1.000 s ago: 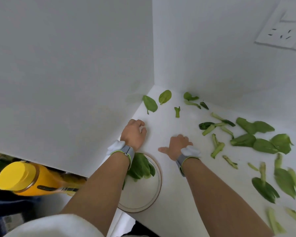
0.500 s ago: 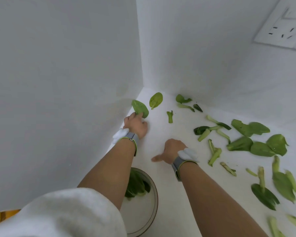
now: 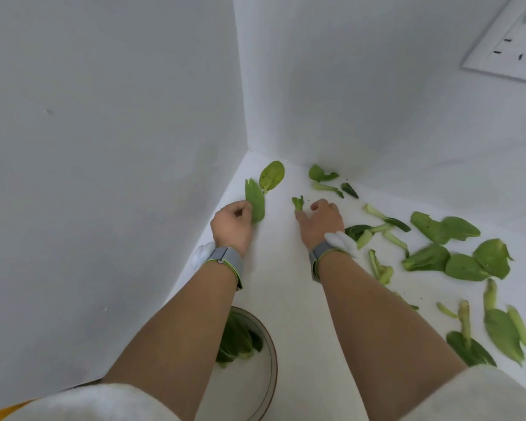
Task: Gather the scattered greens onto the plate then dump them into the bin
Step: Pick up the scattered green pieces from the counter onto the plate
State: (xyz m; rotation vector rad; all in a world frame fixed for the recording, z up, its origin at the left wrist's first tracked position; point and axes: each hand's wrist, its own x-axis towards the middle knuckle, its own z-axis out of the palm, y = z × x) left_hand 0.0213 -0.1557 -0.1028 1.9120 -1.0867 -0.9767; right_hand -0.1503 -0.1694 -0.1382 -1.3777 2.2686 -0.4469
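Left hand (image 3: 233,226) fingers pinch a leaf (image 3: 254,199) beyond the plate (image 3: 272,357); right hand (image 3: 321,221) fingers curl at a stem scrap (image 3: 298,203). Greens look light, limp, tearable; grip by stem

Both forearms reach forward, bare, each with a grey band at the wrist. The left hand (image 3: 233,221) has its fingers curled, its grip pinching a leaf (image 3: 254,200). The right hand (image 3: 322,221) lies palm down, fingers bent, thumb stretched out leftward.
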